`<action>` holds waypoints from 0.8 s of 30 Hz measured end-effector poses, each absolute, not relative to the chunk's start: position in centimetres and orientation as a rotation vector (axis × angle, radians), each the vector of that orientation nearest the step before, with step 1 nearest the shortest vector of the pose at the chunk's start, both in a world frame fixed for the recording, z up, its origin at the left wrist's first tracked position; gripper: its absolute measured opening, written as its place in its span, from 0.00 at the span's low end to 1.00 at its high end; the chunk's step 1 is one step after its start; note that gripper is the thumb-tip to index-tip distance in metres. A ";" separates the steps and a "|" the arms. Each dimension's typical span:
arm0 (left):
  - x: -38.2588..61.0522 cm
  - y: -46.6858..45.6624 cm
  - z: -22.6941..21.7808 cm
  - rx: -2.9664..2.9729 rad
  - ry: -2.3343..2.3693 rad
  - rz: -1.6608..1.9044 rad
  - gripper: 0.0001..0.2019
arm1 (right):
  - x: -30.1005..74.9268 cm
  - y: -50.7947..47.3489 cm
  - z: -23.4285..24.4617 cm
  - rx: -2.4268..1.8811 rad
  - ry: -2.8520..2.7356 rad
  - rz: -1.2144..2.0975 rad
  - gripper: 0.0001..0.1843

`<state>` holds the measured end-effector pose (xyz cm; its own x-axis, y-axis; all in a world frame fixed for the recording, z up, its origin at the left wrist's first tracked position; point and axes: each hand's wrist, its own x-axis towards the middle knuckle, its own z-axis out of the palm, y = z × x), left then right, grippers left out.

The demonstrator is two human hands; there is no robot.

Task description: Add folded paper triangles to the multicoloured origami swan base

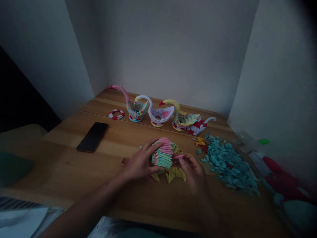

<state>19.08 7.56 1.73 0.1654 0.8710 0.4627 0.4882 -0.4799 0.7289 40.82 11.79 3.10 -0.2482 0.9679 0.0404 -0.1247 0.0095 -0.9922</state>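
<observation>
My left hand (142,162) is wrapped round a folded-paper body (162,153) made of rows of pink, yellow and mint-green pieces, tilted above the table. Between the thumb and fingers of my right hand (194,172) is a pink folded paper piece (178,156), its tip close to the right side of the body. Whether the two touch, I cannot tell. Yellow folded paper pieces (173,174) lie on the table below and behind the body, partly hidden by my hands.
A wooden table (81,175) bears a black phone (92,137) at left. Several paper swans (159,114) line the back beside a red-and-white paper ring (116,114). A heap of teal paper pieces (228,162) spreads at right, with orange pieces (200,141) near it.
</observation>
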 end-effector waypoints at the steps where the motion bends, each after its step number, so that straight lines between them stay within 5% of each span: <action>1: 19.1 7.6 1.8 2.040 1.294 1.244 0.43 | 40.8 11.7 3.2 -0.961 -1.309 1.412 0.13; 24: 19.1 7.3 1.9 2.046 1.347 1.189 0.41 | 41.2 11.2 3.1 -1.090 -1.522 1.048 0.12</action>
